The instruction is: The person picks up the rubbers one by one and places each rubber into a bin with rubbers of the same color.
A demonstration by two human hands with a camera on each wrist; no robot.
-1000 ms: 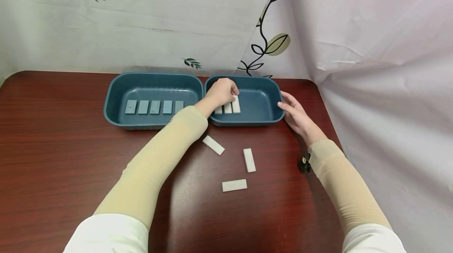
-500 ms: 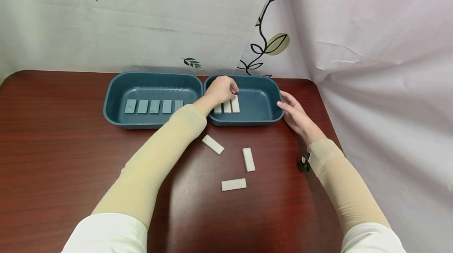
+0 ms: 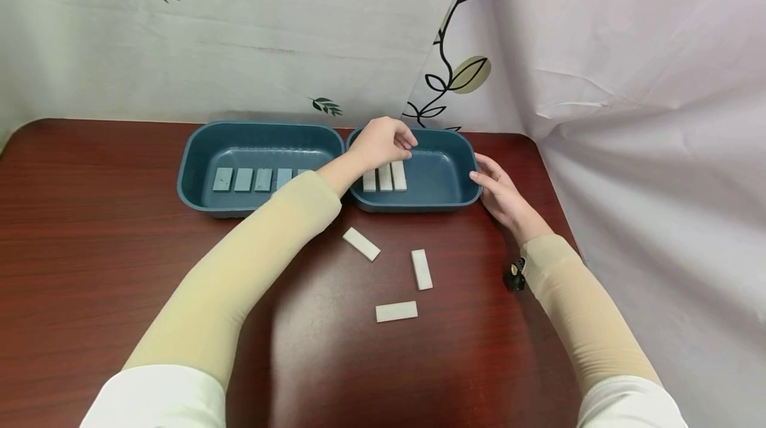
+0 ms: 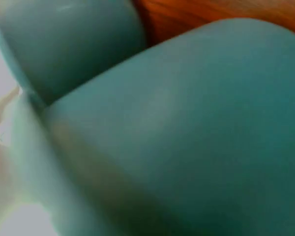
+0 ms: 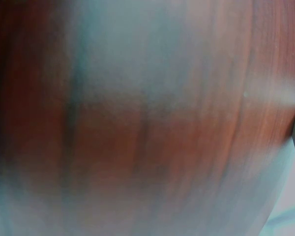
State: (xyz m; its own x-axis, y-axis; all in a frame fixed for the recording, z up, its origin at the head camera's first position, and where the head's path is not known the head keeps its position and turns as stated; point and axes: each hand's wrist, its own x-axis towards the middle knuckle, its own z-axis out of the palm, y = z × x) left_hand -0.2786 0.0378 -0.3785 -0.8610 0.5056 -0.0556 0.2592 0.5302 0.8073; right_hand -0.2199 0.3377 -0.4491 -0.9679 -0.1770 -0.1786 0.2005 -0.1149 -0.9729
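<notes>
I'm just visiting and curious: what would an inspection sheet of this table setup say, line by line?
Surface: dark red wooden table.
Job's things: right tray holds three white blocks; three loose white blocks lie on the table.
Clutter: left tray with grey blocks; small black object by the right forearm.
Grippers: left hand above the right tray, empty; right hand touches its rim.
Cables: nothing seen.
Surroundings: white leaf-print curtains.

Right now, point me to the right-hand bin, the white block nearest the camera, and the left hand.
right blue bin point(image 3: 445, 201), head view, bare near rim.
nearest white block point(image 3: 396, 312), head view, middle of its top face.
left hand point(image 3: 381, 141), head view, back of the hand above the bin.
</notes>
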